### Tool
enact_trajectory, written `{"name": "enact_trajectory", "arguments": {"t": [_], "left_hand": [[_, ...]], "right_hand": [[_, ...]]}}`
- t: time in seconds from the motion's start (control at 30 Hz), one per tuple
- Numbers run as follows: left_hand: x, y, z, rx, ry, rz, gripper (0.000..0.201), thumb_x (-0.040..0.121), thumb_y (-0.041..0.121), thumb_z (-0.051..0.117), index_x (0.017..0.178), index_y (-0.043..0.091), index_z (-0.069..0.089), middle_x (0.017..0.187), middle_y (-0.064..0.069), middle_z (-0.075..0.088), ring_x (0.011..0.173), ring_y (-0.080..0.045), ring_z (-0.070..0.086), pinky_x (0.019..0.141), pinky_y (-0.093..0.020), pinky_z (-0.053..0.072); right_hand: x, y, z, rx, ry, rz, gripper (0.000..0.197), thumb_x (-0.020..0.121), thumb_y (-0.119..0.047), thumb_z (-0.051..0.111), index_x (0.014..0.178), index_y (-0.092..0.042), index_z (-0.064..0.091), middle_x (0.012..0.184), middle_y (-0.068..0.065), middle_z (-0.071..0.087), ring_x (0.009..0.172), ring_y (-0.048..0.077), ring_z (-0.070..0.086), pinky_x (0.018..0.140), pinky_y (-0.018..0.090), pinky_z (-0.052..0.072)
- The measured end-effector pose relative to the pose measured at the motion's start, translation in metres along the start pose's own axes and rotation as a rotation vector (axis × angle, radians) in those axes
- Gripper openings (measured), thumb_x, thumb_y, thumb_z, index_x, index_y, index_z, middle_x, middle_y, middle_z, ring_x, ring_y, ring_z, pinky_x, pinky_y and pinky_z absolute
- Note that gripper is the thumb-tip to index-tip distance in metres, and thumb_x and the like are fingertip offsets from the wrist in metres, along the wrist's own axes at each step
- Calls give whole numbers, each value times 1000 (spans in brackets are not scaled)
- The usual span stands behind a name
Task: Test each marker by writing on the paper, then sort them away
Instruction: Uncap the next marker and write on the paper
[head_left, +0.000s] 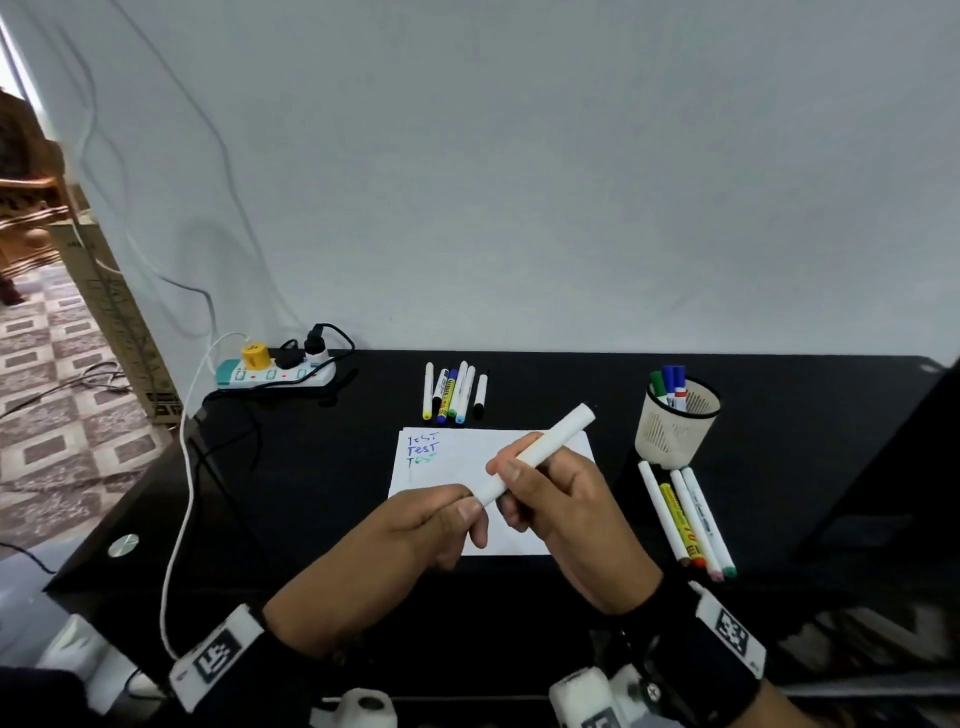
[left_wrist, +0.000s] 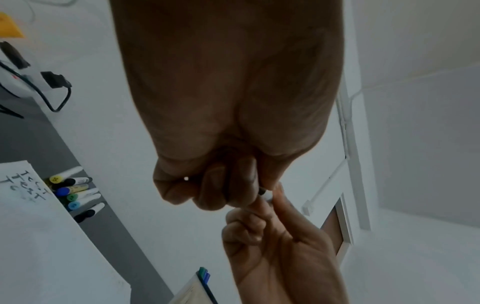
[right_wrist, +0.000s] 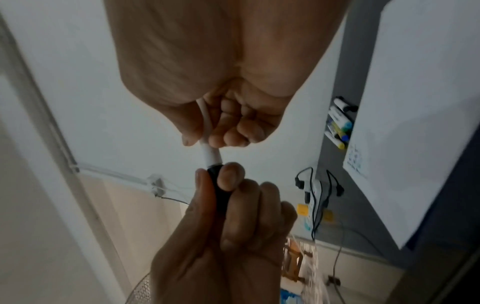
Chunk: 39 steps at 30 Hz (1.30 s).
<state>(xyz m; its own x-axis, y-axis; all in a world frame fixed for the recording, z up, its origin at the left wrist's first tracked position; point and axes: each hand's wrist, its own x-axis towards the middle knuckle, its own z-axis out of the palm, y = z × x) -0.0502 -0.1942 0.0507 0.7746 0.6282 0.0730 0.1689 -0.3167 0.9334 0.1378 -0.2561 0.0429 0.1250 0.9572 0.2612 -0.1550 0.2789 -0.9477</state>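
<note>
Above the sheet of paper (head_left: 530, 457), the right hand (head_left: 563, 512) curls round a white marker (head_left: 540, 452), barrel angled up and away; the left hand (head_left: 415, 530) pinches its black cap (right_wrist: 218, 185) between thumb and fingers, cap seated against the barrel.

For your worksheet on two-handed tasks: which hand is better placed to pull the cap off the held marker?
Left. The left hand already pinches the black cap, while the right hand grips the white marker barrel to steady it.
</note>
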Motion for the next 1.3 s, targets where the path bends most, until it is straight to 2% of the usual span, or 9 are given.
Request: {"name": "enact_trajectory", "arguments": {"t": [0.1,0.23,0.47,0.7,0.8,0.9,1.03,1.17,1.3], "left_hand": [[3,4,5,-13,-15,-5,40,97,45,41,86,15,64,64,4,40,64,-11,37,65,-29,32],[5,12,13,-191,-43,-11,40,97,43,46,79,10,61,63,-3,35,62,-16,30,60,-28,26],[11,22,32,-400,-104,28,40,98,35,45,81,1,55,58,2,33,59,-17,23,58,-26,23],[33,25,13,115,4,-37,25,95,47,57,103,26,68,73,5,48,69,-5,43,72,-26,37],[44,9,12,283,152,-42,23,89,49,62,111,41,58,80,8,58,68,-3,53,68,-20,43],[45,-31,2,527,203,-95,35,87,54,62,117,45,49,95,13,56,88,-4,57,85,-28,47],[35,-92,-12,673,181,-276,46,90,45,61,132,36,45,130,15,48,127,-12,46,109,-43,36],[29,-136,-6,746,207,-364,58,95,47,53,148,34,33,157,14,29,146,-10,22,118,-42,15],[28,-155,-1,829,192,-362,64,93,63,31,152,38,25,163,15,13,150,-6,3,119,-38,2]], "right_hand": [[-3,-3,-7,-88,-1,-55,27,95,-19,64,99,8,64,68,7,58,62,13,53,59,23,46],[-9,-6,-12,-43,-21,-67,20,96,-19,59,97,0,66,67,4,58,62,13,53,60,23,46],[-13,-20,-20,-71,-51,-54,17,98,-19,57,95,-6,68,67,3,58,64,17,52,61,23,45],[-17,-50,-62,-47,135,22,14,94,-20,63,91,-11,74,70,12,58,60,19,53,55,26,43],[-23,-53,-92,-374,229,56,3,92,-5,72,90,-7,73,76,16,71,64,22,64,61,31,52],[-31,-45,-143,-760,533,104,9,85,-18,79,81,-16,71,75,7,75,70,23,72,67,41,58],[-54,-24,-213,-1167,828,321,20,83,-26,75,71,-15,63,69,-1,69,73,24,65,68,34,41],[-67,22,-246,-1276,755,454,15,83,-22,74,76,-20,61,73,-5,69,80,29,67,73,31,42],[-63,44,-247,-1326,677,463,10,87,-20,69,84,-21,60,78,-3,68,76,23,61,70,30,40]]}}
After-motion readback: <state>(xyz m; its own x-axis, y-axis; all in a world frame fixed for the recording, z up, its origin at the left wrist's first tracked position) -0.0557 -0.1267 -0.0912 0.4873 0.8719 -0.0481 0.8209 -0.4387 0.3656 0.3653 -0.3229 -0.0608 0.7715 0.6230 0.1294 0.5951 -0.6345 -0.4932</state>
